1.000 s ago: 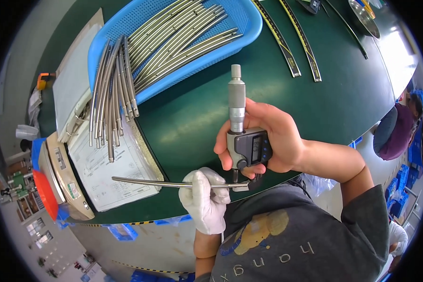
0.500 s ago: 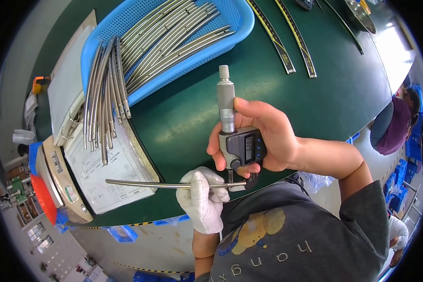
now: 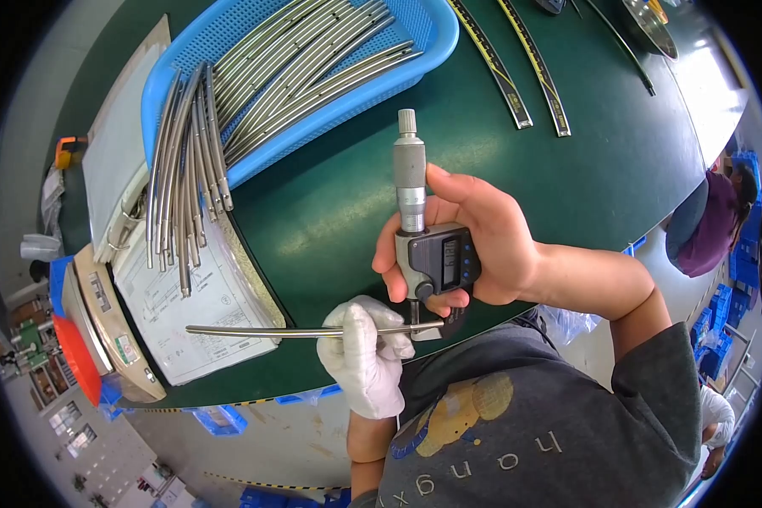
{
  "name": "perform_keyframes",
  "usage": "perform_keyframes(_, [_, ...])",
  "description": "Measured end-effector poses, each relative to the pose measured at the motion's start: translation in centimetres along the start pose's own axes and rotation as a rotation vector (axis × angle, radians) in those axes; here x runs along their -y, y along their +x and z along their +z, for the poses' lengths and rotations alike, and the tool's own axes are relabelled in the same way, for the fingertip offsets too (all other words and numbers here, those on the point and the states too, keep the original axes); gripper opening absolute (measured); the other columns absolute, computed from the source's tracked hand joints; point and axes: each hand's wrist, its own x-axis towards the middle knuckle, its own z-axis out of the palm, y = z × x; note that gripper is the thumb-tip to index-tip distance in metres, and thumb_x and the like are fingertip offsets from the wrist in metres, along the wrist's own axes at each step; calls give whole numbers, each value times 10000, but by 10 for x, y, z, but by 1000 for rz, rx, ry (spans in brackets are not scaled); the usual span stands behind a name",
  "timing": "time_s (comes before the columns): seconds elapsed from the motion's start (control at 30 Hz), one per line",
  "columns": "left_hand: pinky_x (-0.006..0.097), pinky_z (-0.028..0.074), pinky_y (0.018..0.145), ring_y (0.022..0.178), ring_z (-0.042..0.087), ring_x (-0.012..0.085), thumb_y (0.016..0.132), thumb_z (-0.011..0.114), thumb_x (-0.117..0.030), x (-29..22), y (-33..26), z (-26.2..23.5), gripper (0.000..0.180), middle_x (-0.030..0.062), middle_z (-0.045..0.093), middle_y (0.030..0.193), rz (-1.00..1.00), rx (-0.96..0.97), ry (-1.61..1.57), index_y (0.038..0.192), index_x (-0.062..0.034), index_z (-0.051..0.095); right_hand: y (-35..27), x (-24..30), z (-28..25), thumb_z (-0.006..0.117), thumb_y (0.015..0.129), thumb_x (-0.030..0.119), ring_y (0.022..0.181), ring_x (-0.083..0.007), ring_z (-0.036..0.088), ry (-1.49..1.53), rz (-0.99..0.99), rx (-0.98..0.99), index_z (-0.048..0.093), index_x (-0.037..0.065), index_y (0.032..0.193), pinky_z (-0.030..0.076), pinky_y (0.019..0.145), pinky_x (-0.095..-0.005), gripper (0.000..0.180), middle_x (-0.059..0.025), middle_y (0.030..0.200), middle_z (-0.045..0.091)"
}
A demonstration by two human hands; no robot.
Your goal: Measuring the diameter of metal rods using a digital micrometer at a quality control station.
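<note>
My right hand (image 3: 491,237), bare, is wrapped round a digital micrometer (image 3: 411,173) with a grey thimble and a dark display block. My left hand (image 3: 364,356), in a white glove, pinches a slim metal rod (image 3: 254,331) between thumb and fingers. The rod points left, slightly bent, and its right end lies in the micrometer's jaw gap, under the spindle. Whether both jaws touch the rod is too small to tell. Many similar metal rods (image 3: 313,68) lie in a blue plastic basket (image 3: 436,51) at the far left, and a bunch hangs over its near edge.
Printed drawing sheets (image 3: 186,330) lie under the hanging rods, beside a beige scale-like device (image 3: 114,330). Two black-and-yellow strips (image 3: 538,72) and a metal bowl (image 3: 649,30) are at the far right of the green table (image 3: 601,178). Another person (image 3: 711,224) sits beyond its right edge.
The micrometer tilts slightly differently, and its thimble end has shifted a little up and right. The rod's left end sits slightly higher. Both hands keep their hold.
</note>
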Motion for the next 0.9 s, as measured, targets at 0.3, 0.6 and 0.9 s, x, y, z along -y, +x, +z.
perform_keyframes(0.3, [185, 302, 359, 406, 434, 87, 883, 424, -171, 0, 0, 1, 300, 84, 501, 594, 0, -11, 7, 683, 39, 500, -1, 3, 3, 224, 824, 578, 356, -151, 406, -129, 4, -45, 562, -46, 841, 366, 357, -240, 710, -168, 708, 586])
perform_keyframes(0.6, [188, 295, 367, 395, 419, 87, 886, 418, -186, -1, 1, 3, 313, 72, 475, 565, -9, 4, 16, 672, 31, 489, 0, 1, 1, 202, 822, 589, 353, -150, 408, -39, -12, -19, 552, -54, 865, 367, 351, -243, 734, -175, 711, 585])
perform_keyframes(0.9, [192, 290, 364, 388, 412, 88, 885, 423, -197, 1, 1, 0, 326, 67, 464, 542, 7, 10, 25, 661, 31, 488, -1, 1, 2, 198, 817, 570, 354, -150, 406, 71, 25, -7, 549, -55, 866, 365, 353, -242, 719, -177, 709, 582])
